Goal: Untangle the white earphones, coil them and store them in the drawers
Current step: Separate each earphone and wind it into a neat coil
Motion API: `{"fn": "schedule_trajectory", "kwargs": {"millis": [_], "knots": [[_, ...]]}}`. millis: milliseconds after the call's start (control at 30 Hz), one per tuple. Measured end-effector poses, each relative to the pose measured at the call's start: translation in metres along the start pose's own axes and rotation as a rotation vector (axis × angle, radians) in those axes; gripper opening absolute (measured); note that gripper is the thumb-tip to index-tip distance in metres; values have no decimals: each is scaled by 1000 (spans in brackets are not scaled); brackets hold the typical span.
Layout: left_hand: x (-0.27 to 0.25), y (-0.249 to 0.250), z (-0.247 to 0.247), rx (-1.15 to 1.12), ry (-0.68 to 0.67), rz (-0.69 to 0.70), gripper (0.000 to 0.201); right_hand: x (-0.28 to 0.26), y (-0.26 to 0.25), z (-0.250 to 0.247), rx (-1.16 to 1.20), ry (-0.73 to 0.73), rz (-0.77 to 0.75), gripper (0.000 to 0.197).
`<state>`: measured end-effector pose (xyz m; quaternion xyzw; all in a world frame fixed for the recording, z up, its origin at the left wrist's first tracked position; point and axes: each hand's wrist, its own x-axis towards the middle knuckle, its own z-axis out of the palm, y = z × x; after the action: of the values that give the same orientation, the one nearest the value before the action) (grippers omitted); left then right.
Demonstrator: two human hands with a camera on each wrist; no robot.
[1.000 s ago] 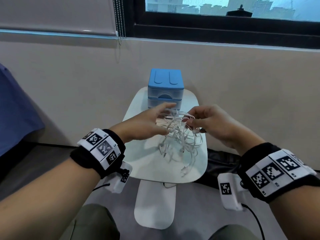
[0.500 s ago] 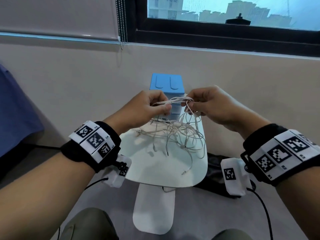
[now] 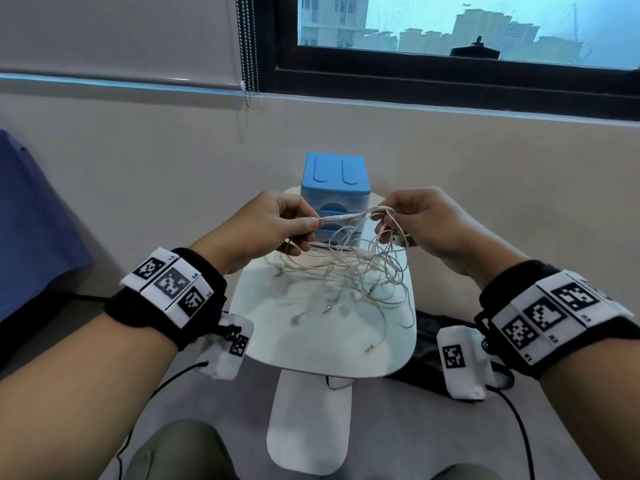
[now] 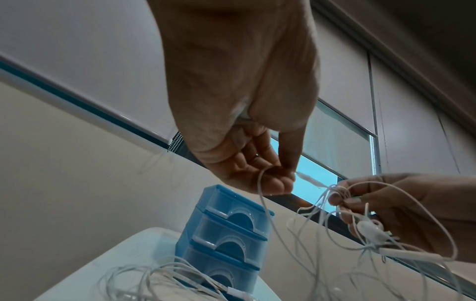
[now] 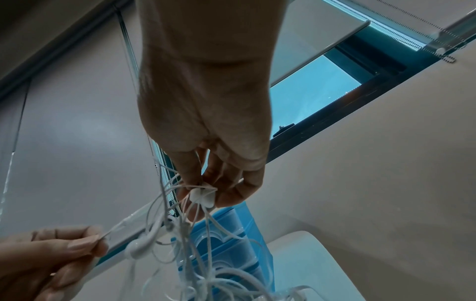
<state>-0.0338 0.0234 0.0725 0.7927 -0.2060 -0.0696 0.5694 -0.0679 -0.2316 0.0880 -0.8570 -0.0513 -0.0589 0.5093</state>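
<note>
A tangle of white earphones hangs between both hands above the small white table; loose loops and plugs trail onto the tabletop. My left hand pinches a cable end between thumb and fingers, as the left wrist view shows at the left hand. My right hand pinches cable loops and an earbud. The blue drawer unit stands closed at the table's far edge, behind the hands. In the left wrist view the drawers show three stacked fronts.
A beige wall and a dark-framed window lie behind the table. A blind's bead chain hangs at the upper left. Blue fabric fills the left edge. A dark object lies on the floor right of the table. My knees are below.
Both hands have lifted the earphone tangle up off the table and moved slightly apart, stretching a cable between them. More of the cable now hangs in the air.
</note>
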Motion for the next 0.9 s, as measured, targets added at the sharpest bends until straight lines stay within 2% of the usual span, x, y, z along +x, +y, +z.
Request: {"fn": "schedule_trajectory", "kwargs": {"millis": [500, 700, 900], "knots": [[-1, -4, 6, 83, -58, -116, 22, -5, 0, -3, 14, 2, 11, 19], [-1, -5, 11, 87, -70, -102, 22, -4, -2, -2, 22, 2, 6, 18], [-1, -9, 28, 248, -171, -126, 18, -4, -7, 5, 41, -14, -4, 21]]}}
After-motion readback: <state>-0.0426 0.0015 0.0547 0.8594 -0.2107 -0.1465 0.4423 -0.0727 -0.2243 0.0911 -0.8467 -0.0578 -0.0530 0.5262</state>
